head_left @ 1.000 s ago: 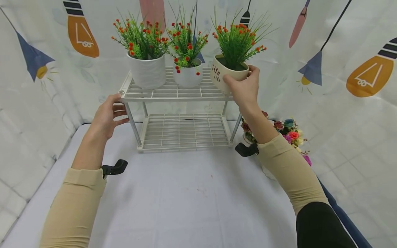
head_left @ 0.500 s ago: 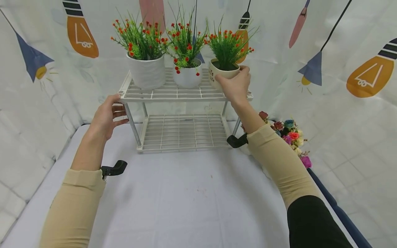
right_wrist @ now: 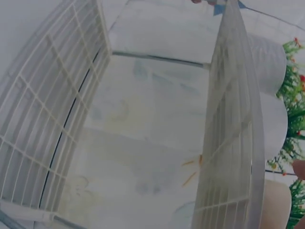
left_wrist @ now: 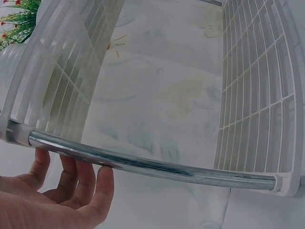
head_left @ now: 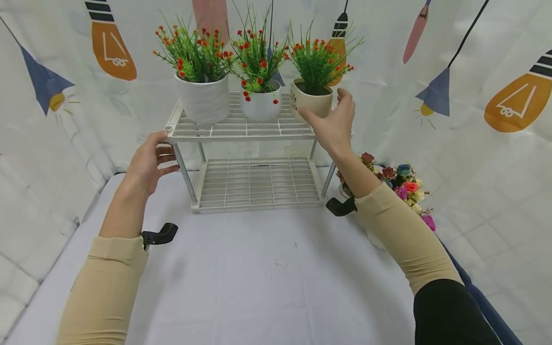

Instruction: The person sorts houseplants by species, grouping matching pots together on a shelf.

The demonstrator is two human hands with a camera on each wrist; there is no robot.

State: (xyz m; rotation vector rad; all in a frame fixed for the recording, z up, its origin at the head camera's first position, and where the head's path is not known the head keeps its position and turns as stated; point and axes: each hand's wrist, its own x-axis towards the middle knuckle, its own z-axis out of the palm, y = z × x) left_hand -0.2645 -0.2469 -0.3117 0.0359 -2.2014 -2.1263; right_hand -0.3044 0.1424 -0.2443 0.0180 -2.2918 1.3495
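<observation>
A cream pot (head_left: 312,98) with dark lettering and green, red-flowered grass stands at the right end of the white wire rack's (head_left: 241,138) upper shelf. My right hand (head_left: 334,122) is spread beside it, thumb in front and fingers at its right side, not gripping. In the right wrist view only a bit of fingers (right_wrist: 299,169) shows at the edge. At the rack's upper left corner, my left hand (head_left: 146,160) rests its fingertips against the metal leg (left_wrist: 157,167); the left wrist view shows them beside that leg, not wrapped around it.
A large white pot (head_left: 202,98) and a smaller white pot (head_left: 260,103), both with red-flowered greenery, share the upper shelf. The lower shelf (head_left: 258,184) sits near the white tablecloth (head_left: 241,268). Mixed artificial flowers (head_left: 409,187) stand behind my right forearm.
The cream pot has moved left, turned and settled upright on the shelf. My right hand has let go of it and drawn slightly right. The left hand has stayed in place.
</observation>
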